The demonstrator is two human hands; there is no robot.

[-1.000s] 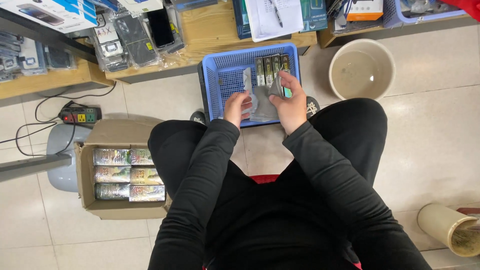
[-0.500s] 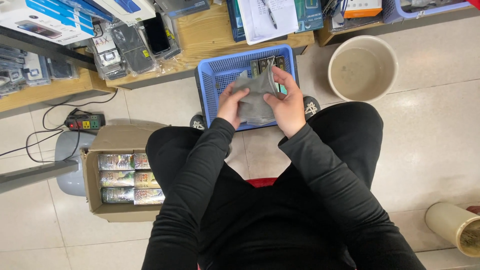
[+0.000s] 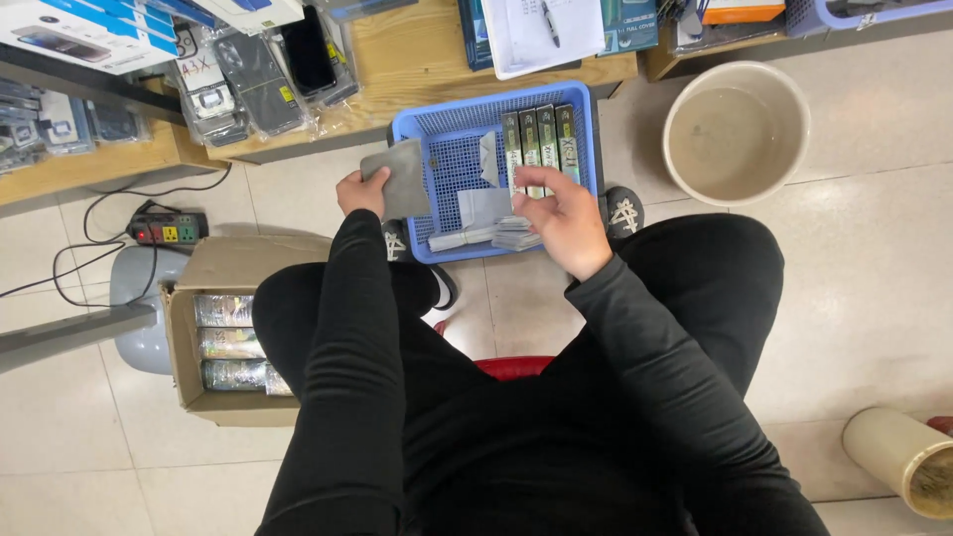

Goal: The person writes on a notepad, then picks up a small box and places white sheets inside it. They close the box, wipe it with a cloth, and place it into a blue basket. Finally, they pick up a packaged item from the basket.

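I sit on a red stool over a blue plastic basket (image 3: 443,147) on the floor. My left hand (image 3: 359,192) holds a flat grey pouch (image 3: 399,179) at the basket's left rim. My right hand (image 3: 559,213) is over the basket's near right part, fingers pinched on a small flat pack (image 3: 516,232) from a loose pile. Three upright dark boxes (image 3: 538,142) stand in a row at the basket's far right. White and clear flat packets (image 3: 480,208) lie in the basket's middle.
An open cardboard box (image 3: 230,268) with shiny wrapped packs stands at my left. A beige bucket (image 3: 736,129) is at right, a beige cylinder (image 3: 903,459) at lower right. A wooden shelf (image 3: 417,60) with phone accessories runs along the top. A power strip (image 3: 167,230) with cables lies at left.
My hands, together over the basket on the grey pouch, have parted. The left hand carried the pouch to the basket's left rim; the right hand dropped onto the pile of packs.
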